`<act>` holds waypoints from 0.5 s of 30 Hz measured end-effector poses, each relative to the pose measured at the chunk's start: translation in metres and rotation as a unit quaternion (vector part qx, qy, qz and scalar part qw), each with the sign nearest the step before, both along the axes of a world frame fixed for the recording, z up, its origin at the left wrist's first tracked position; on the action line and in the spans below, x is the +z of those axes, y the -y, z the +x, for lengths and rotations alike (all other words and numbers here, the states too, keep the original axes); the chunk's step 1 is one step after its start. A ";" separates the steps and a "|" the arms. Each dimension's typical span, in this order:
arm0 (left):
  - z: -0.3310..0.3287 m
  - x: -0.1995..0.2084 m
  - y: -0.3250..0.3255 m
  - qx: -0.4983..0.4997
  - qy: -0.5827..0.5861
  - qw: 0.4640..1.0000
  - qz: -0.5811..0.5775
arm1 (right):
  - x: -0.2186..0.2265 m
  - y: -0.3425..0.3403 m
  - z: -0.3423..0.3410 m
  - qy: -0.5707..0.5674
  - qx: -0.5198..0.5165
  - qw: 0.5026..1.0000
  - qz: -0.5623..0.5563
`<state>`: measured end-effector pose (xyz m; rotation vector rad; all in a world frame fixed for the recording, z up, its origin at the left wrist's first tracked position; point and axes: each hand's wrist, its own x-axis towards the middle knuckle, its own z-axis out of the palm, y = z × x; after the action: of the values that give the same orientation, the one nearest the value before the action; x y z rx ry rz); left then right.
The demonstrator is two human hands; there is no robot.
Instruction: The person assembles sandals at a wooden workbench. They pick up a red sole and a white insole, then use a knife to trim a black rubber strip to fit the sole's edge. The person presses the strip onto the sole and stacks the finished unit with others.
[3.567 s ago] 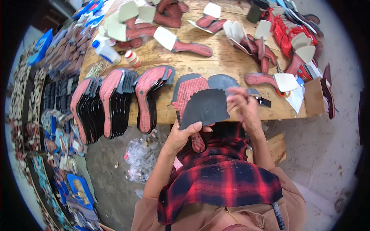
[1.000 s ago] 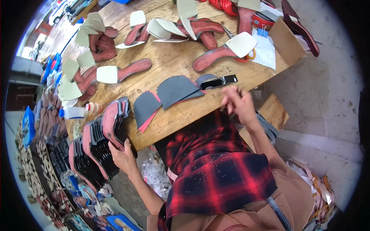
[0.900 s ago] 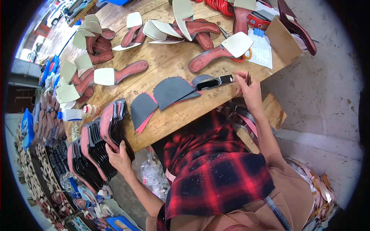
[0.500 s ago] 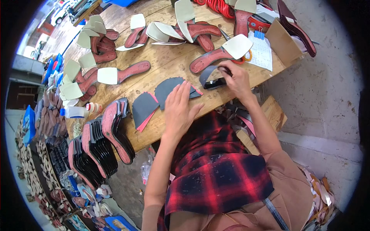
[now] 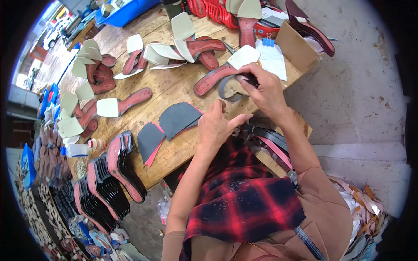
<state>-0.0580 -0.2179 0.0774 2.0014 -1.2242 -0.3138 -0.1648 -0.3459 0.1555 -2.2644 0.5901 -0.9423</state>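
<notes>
Over the table's near right edge, my right hand (image 5: 266, 89) pinches a curled dark grey strip (image 5: 223, 89) between thumb and fingers. The strip hangs in a loop toward the tabletop. My left hand (image 5: 215, 126) is empty, its thumb stretched out and its fingertips just below the loop. Left of that hand lie dark grey rounded flat pieces with pink undersides: one pile (image 5: 177, 119) close by and a smaller one (image 5: 149, 141) beyond it. A red shoe insole (image 5: 212, 79) with a cream pad (image 5: 244, 57) lies just behind the strip.
More red insoles with cream pads (image 5: 107, 108) lie across the wooden table (image 5: 163, 93). Stacked black soles (image 5: 126, 169) overhang its left front edge, beside a white bottle (image 5: 77, 150). At the far right stand a cardboard piece (image 5: 297, 43) and a paper sheet (image 5: 272, 61). Dark strips (image 5: 278, 143) hang below the edge.
My left hand has lifted off the grey pieces and moved right, toward the strip. My right hand has raised the strip from the tabletop. The view has shifted slightly.
</notes>
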 end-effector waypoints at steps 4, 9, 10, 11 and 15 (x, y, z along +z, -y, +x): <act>-0.007 -0.002 0.007 0.029 -0.050 0.998 0.032 | -0.007 -0.003 -0.001 -0.010 -0.004 0.999 -0.042; 0.004 -0.015 0.014 0.038 -0.088 0.995 -0.009 | -0.003 -0.006 -0.004 -0.004 0.014 1.000 -0.006; 0.007 -0.017 0.016 0.018 -0.093 0.995 -0.031 | -0.002 -0.006 -0.005 -0.002 0.015 1.000 -0.003; 0.010 -0.020 0.017 -0.001 -0.097 0.994 -0.054 | -0.001 -0.006 -0.006 0.001 0.017 1.000 -0.001; 0.018 -0.018 0.010 -0.046 -0.125 0.989 -0.058 | 0.007 -0.005 -0.009 0.013 0.029 0.981 0.192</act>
<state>-0.0402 -0.2277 0.0596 1.7509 -1.1492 -0.5098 -0.1741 -0.3408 0.1628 -1.9103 0.6300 -0.7540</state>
